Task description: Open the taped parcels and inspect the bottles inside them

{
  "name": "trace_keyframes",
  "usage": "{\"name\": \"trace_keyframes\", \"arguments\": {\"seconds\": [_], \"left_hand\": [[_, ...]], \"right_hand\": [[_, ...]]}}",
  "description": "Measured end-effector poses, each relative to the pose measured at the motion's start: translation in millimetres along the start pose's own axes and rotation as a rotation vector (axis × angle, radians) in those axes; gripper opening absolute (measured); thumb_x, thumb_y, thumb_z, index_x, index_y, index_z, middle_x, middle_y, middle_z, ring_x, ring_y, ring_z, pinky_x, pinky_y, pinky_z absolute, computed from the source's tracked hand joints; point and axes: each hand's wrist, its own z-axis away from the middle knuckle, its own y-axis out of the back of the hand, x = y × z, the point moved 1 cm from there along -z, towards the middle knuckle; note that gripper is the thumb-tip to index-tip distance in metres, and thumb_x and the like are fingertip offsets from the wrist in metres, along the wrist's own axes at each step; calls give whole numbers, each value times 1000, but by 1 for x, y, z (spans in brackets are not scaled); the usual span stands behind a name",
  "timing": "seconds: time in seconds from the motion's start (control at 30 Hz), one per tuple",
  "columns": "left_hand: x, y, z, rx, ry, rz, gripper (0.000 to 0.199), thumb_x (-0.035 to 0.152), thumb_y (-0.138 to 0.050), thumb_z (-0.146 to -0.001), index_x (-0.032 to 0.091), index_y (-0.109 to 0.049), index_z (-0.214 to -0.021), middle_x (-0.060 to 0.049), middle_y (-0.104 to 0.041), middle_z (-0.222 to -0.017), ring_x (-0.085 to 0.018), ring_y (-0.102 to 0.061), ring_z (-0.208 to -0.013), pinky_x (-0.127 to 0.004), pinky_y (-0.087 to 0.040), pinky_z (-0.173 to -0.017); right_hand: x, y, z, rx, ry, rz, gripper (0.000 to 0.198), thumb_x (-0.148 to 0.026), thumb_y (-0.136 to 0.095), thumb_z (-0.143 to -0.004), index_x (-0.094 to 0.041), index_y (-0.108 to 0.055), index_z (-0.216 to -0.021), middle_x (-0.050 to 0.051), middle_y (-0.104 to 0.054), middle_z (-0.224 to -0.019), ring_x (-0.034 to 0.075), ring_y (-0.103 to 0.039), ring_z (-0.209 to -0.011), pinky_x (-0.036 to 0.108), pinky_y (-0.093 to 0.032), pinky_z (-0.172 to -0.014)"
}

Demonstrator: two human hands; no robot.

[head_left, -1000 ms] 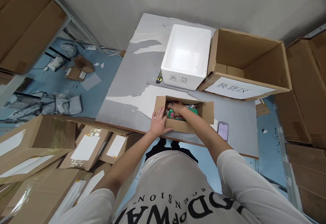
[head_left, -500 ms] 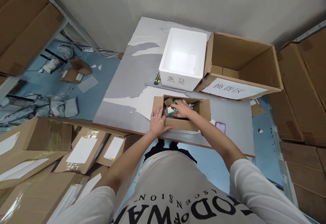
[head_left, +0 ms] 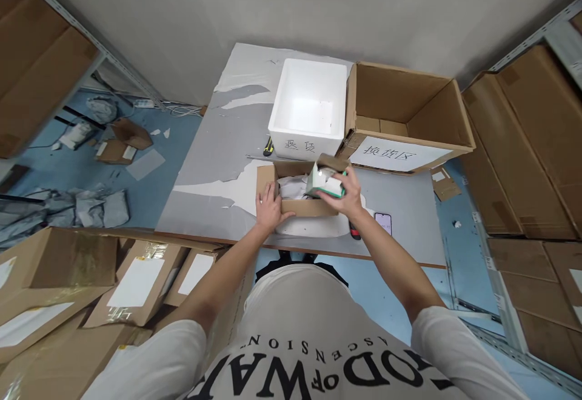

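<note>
A small open cardboard box [head_left: 309,208] stands near the table's front edge with its flaps spread. My left hand [head_left: 269,208] grips its left front corner, fingers over the left side and thumb along the front flap. In my right hand [head_left: 349,196] is a small white and green carton [head_left: 317,182], tilted above the right part of the box. The carton's end looks open, with pale material showing; what it contains I cannot make out. Crumpled whitish packing [head_left: 293,186] lies inside the cardboard box.
Behind stand a white foam box [head_left: 313,146] and a large open cardboard box [head_left: 409,156] with a handwritten sign. A yellow-black utility knife [head_left: 268,146], a red-black tool [head_left: 354,231] and a phone [head_left: 383,223] lie on the table [head_left: 204,145]. Taped cartons [head_left: 136,282] crowd the left.
My right hand has come up out of the cardboard box with the white and green carton and moved right. My left hand stays at the box's left front corner. The view has shifted slightly.
</note>
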Motion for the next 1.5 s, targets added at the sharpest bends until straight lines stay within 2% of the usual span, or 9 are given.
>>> {"name": "trace_keyframes", "arguments": {"seconds": [0.13, 0.27, 0.37, 0.53, 0.83, 0.97, 1.1, 1.37, 1.5], "left_hand": [[-14, 5, -26, -13, -1, -14, 65, 67, -58, -74, 11, -65, -107, -23, -20, -154, -39, -16, -144, -60, -20, -110], [-28, 11, -56, -70, -48, -21, 68, 66, -63, -70, 10, -64, -109, -24, -19, -154, -39, -16, -144, -58, -22, -111], [-34, 14, -71, -80, -69, -29, 72, 66, -62, -72, 10, -60, -117, -24, -20, -154, -38, -17, -144, -56, -22, -111], [-34, 12, -73, -73, -70, 2, 79, 64, -61, -74, 10, -51, -130, -24, -17, -155, -39, -16, -144, -57, -20, -112], [-25, 19, -45, -5, -87, 78, 66, 49, -54, -83, 12, -43, -137, -21, -18, -156, -35, -15, -145, -55, -17, -114], [-1, 20, -11, 68, -208, 196, 47, 44, -47, -89, 16, -53, -127, -17, -33, -151, -29, -22, -144, -53, -22, -114], [40, 10, 21, 35, -419, 390, 34, 40, -44, -92, 20, -63, -113, -12, -61, -128, -20, -50, -128, -41, -35, -110], [77, 10, 16, 4, -414, 447, 31, 33, -42, -94, 23, -65, -112, -6, -69, -116, -19, -52, -126, -42, -35, -108], [82, 18, 11, -41, -305, 396, 30, 34, -42, -94, 25, -70, -98, -3, -72, -107, -20, -56, -118, -46, -25, -111]], "right_hand": [[-6, 44, -12, 294, -9, 8, 55, -55, -72, -65, -20, -54, -103, 12, -53, -105, 31, -51, -110, 50, -46, -91], [2, 70, 10, 378, 1, 3, 54, -53, -74, -63, -21, -53, -101, 8, -54, -96, 29, -54, -104, 50, -46, -91], [8, 63, 46, 288, 5, -72, 52, -50, -76, -61, -21, -54, -98, 9, -56, -99, 28, -57, -99, 46, -50, -83], [9, 13, 97, 30, -119, -117, 41, -46, -75, -65, -21, -57, -93, 10, -55, -99, 27, -58, -98, 43, -52, -82], [19, -44, 116, -277, -159, -46, 33, -38, -71, -73, -20, -59, -98, 14, -52, -109, 27, -54, -109, 41, -49, -91], [23, -51, 123, -369, -150, 17, 35, -38, -71, -74, -17, -60, -101, 17, -50, -114, 29, -53, -113, 41, -49, -93], [27, -54, 128, -355, -159, -13, 38, -40, -71, -74, -18, -58, -103, 17, -49, -115, 29, -52, -115, 43, -48, -95], [27, -31, 132, -426, -91, 1, 53, -46, -67, -76, -17, -53, -118, 20, -36, -138, 31, -37, -134, 44, -41, -105], [13, -10, 129, -290, -51, 58, 36, -31, -54, -84, -19, -58, -117, 16, -37, -142, 31, -34, -136, 51, -37, -108]]}}
